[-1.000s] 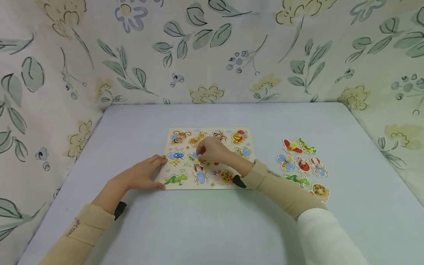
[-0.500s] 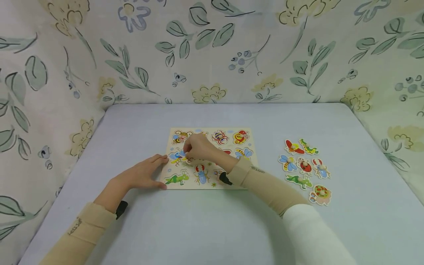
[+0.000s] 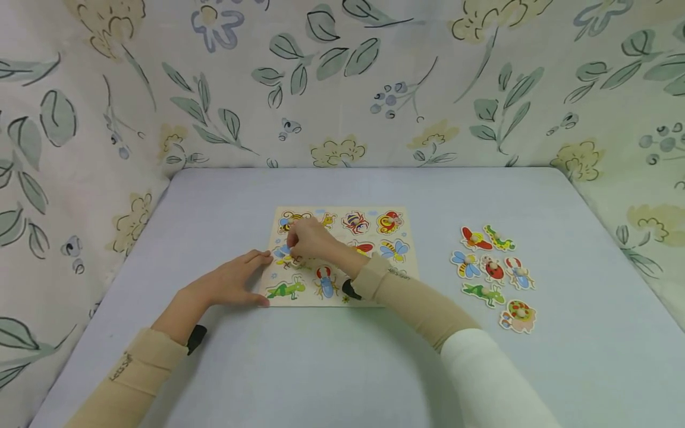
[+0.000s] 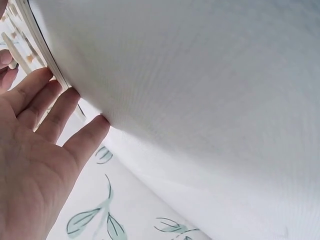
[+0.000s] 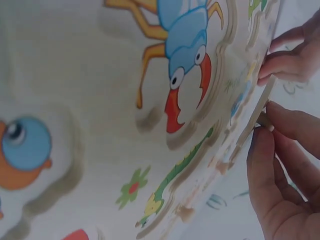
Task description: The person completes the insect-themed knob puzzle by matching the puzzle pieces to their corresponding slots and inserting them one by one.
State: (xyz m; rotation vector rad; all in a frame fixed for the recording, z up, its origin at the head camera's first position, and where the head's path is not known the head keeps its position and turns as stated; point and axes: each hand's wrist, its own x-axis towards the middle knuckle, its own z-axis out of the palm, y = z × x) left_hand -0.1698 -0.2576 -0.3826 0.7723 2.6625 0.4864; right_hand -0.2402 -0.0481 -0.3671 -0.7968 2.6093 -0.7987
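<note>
A: Your R hand [image 3: 310, 238] is over the mid-row, far-L part of the puzzle board [image 3: 308, 286]. What's in it?

B: A thin puzzle pc [image 5: 258, 107], edge-on in the R wrist view. Your thumb & fingers are clamped on its knob [image 5: 266, 121]. Can't tell if the pc touches the board.

A: And your L hand [image 3: 230, 282]?

B: Fingers straight & apart, tips at the board's L edge.

A: Off to your R?

B: 7 loose pcs [image 3: 492, 268] grouped on the table [image 3: 342, 356], well apart from the board: snail pc [image 3: 519, 316] nearest you, red-winged pc [image 3: 475, 239] & caterpillar pc [image 3: 499, 238] farthest.
</note>
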